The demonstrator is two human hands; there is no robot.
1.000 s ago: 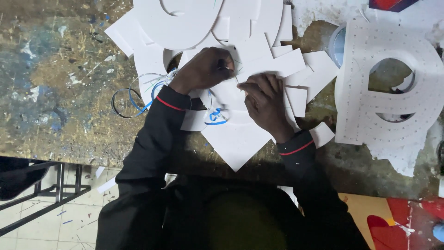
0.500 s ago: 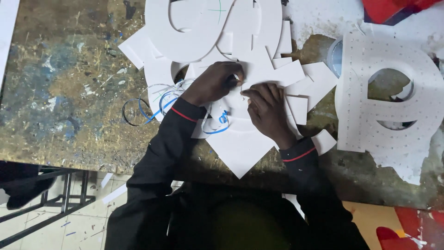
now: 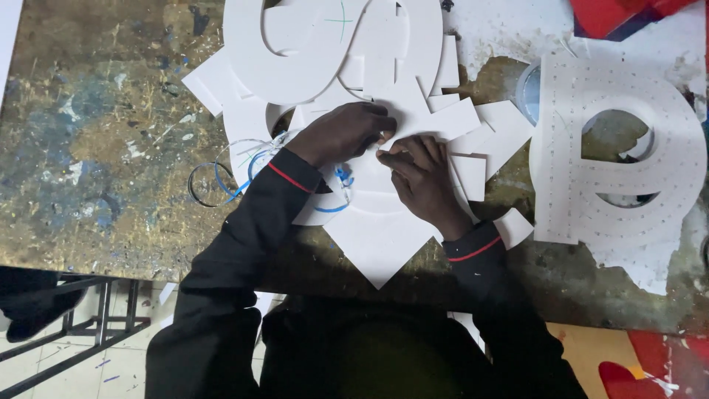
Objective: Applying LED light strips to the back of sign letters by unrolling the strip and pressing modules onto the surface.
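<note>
Head view: both hands' fingers pinch together on a flat white foam cutout [image 3: 377,236], pointed corner overhanging.

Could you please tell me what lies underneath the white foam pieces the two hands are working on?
Under the white foam pieces a paint-stained table shows, and loops of blue and clear wire poke out beside the left hand. Whatever is beneath the pile's middle and the right hand is covered.
</note>
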